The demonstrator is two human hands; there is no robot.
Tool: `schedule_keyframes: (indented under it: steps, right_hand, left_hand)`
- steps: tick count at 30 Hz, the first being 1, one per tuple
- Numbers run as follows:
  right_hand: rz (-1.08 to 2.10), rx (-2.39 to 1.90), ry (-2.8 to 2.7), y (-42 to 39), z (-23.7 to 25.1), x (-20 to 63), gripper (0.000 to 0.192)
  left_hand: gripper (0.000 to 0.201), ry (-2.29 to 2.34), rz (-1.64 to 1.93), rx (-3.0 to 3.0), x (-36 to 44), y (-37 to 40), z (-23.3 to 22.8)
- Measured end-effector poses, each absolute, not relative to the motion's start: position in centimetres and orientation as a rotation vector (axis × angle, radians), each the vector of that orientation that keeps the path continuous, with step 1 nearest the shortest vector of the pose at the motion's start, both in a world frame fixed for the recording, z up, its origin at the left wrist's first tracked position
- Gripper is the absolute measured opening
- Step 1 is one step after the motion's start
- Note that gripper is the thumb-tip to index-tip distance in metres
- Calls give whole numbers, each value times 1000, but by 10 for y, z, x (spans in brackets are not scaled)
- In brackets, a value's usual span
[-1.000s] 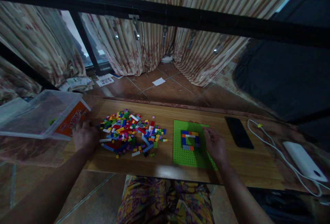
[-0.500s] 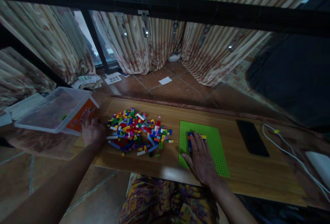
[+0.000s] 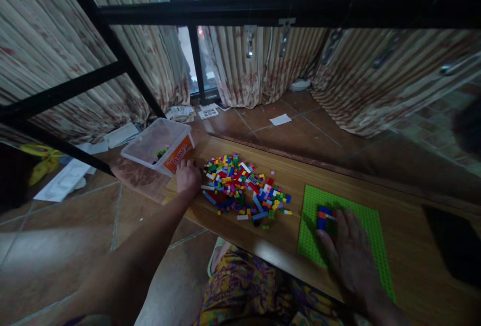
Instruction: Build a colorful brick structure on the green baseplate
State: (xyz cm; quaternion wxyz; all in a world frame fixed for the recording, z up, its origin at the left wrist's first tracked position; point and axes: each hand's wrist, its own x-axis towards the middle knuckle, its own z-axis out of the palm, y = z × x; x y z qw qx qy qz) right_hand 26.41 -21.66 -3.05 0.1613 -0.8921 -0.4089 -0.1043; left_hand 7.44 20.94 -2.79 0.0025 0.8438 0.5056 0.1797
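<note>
A pile of small coloured bricks point(image 3: 244, 190) lies on the wooden table point(image 3: 293, 166). My left hand point(image 3: 188, 177) rests at the pile's left edge, fingers curled, beside a clear plastic tub point(image 3: 160, 144) with an orange label. What it holds, if anything, is hidden. To the right lies a green baseplate point(image 3: 361, 218) with a small blue and orange brick frame point(image 3: 323, 216) built on it. My right hand point(image 3: 351, 256) lies flat, fingers spread, over the frame and the plate.
A dark phone point(image 3: 456, 241) lies at the table's right end. Black metal bars point(image 3: 263, 10) cross in front of striped curtains. Papers point(image 3: 206, 113) and a white sheet point(image 3: 63, 181) lie on the tiled floor to the left.
The view has swung left and down. My right hand moved from the baseplate's right edge onto the brick frame and stays pressed there. My left hand keeps its place by the pile.
</note>
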Motion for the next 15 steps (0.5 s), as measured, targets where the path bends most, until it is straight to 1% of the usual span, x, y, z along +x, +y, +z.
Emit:
schedule_keyframes:
  steps: [5,9,12,15]
  right_hand:
    - [-278,-2546,-1201,-220,-39,266,81]
    - [-285,-2629,-1132,-216,-29,260,77]
    - [-360,-2626,-1078,-198,-17,245,66]
    - [-386,-2414,-1230,-169,-10,219,43]
  left_hand:
    - [38,1580,550,2631,75,208,-27]
    - [38,1578,559,2611,74,207,-26]
    - [39,1576,566,2602,74,206,-26]
    - [39,1569,573,2599,74,206,-26]
